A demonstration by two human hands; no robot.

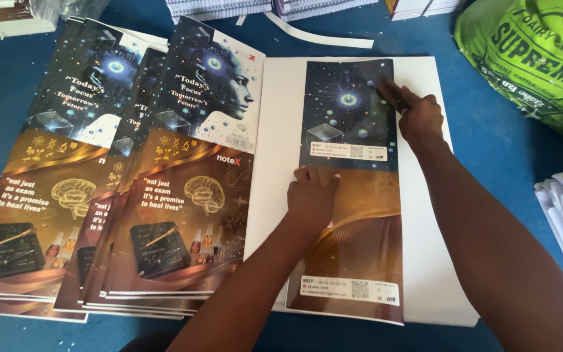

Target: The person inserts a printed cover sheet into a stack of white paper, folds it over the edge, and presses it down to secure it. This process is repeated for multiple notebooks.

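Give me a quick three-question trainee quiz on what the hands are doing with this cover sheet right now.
1. True or false: the left hand presses flat on the printed cover sheet.
2. Which hand holds a small dark tool near the sheet's top edge?
3. The stack of printed covers lies: A) left of the white board, B) on the green sack, C) under the right hand.

Key: 1 true; 2 right; 3 A.
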